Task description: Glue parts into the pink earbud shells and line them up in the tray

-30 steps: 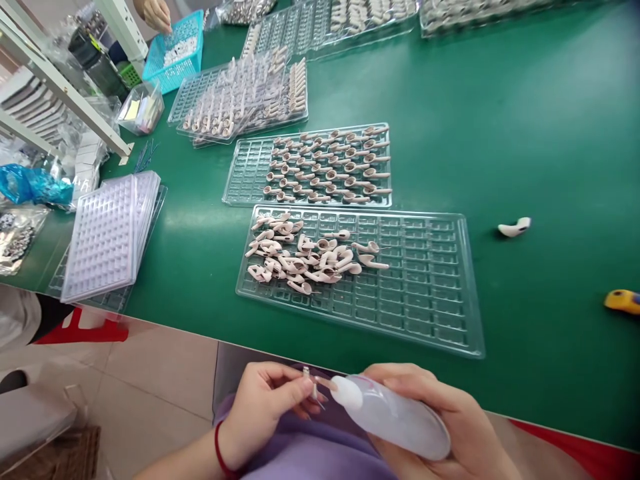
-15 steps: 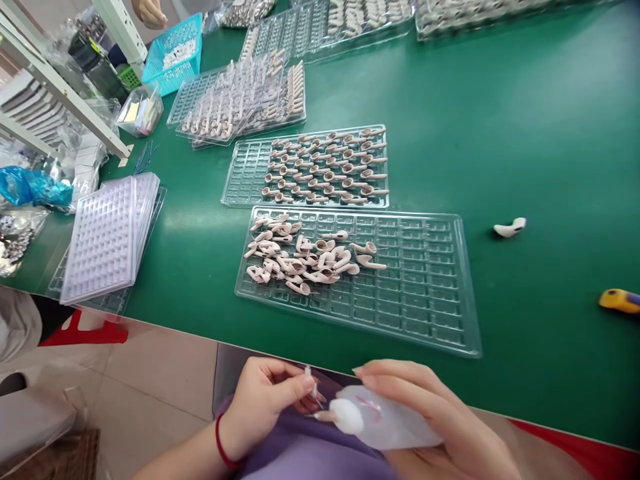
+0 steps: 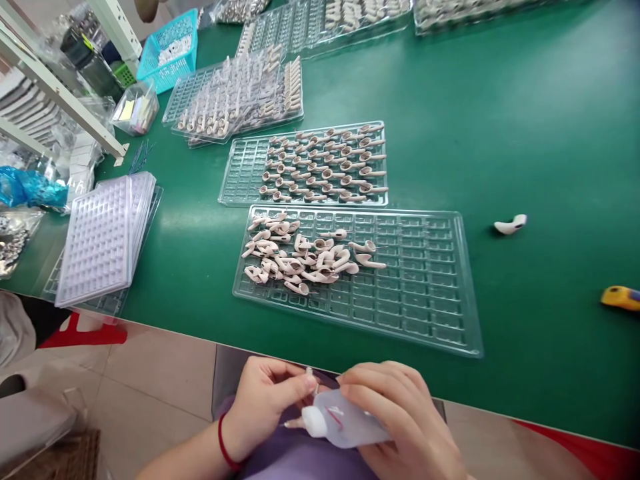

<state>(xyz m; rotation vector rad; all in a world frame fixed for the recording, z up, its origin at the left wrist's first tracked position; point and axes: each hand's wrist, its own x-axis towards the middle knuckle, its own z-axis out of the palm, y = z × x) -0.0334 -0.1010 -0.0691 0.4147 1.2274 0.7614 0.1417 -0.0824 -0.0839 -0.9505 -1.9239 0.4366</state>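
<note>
My left hand, with a red band on its wrist, pinches a small pale earbud shell between thumb and fingers; most of the piece is hidden. In my right hand lies a translucent white squeeze bottle, held on its side. Its white cap and thin nozzle point left, just below the left fingers. Beyond both hands, a clear plastic tray carries a loose heap of pale earbud shells on its left half.
Behind it, another tray holds shells in rows. Stacked trays stand at left, near a blue basket. One lone shell and a yellow-handled tool lie at right. Another person's hand shows at top left.
My right hand has moved left with the bottle, bringing the nozzle past and below the left fingertips. The left hand still pinches the shell in nearly the same spot.
</note>
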